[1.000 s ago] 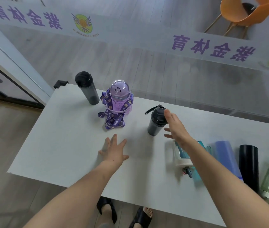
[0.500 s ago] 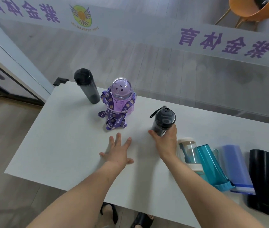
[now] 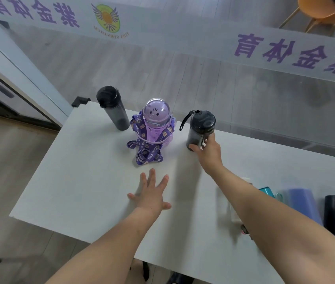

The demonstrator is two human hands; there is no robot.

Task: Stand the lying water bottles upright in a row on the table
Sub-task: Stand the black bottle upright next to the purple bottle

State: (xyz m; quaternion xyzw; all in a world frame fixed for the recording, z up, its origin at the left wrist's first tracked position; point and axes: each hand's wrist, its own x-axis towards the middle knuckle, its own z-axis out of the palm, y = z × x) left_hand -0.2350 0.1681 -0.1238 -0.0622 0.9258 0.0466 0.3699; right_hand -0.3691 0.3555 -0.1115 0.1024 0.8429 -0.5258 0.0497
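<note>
right hand (image 3: 208,152) gripping the smoky bottle (image 3: 200,130) low, so imo seat it flat beside the purple bottle (image 3: 155,124) b4 letting go.

2 bare forearms (image 3: 105,240), no sleeves, rings or watch; dark open-toed sandals (image 3: 146,271) on the feet

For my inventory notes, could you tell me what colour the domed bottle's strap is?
Purple with white lettering, on the strap, seen in the head view.

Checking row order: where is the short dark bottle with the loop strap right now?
In the head view, the short dark bottle stands upright near the table's far edge, right of the purple bottle, with the right hand on it.
</note>
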